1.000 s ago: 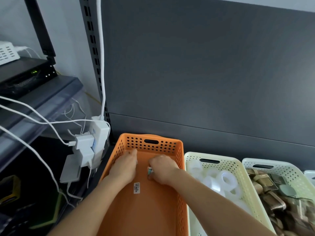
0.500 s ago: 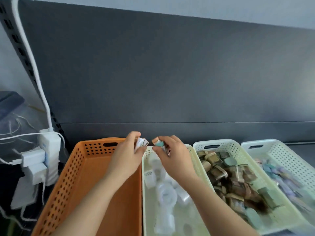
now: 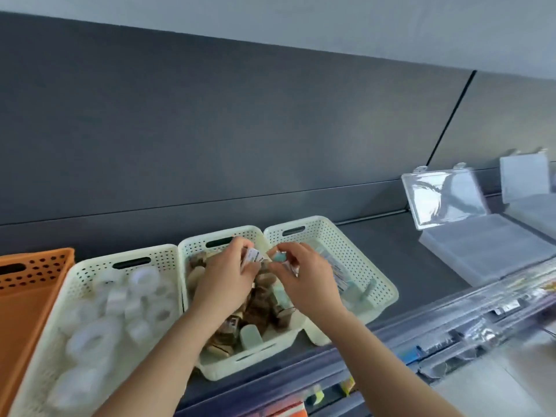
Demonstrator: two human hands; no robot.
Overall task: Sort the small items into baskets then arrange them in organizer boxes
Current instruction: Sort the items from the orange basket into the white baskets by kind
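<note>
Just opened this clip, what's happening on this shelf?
A person is sorting small items. The left hand pinches a small white item and the right hand pinches a small teal item, both over where the brown-item basket meets the rightmost basket. Neither is dropped yet. Clear organizer boxes sit open to the right.

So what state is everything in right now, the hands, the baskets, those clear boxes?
left hand: pinches a small white item
right hand: pinches a small teal item
orange basket: nothing in the part that shows
left cream basket: holds white rolls
middle cream basket: holds brown items
right cream basket: holds pale packets
clear organizer box: lid open, upright
</note>
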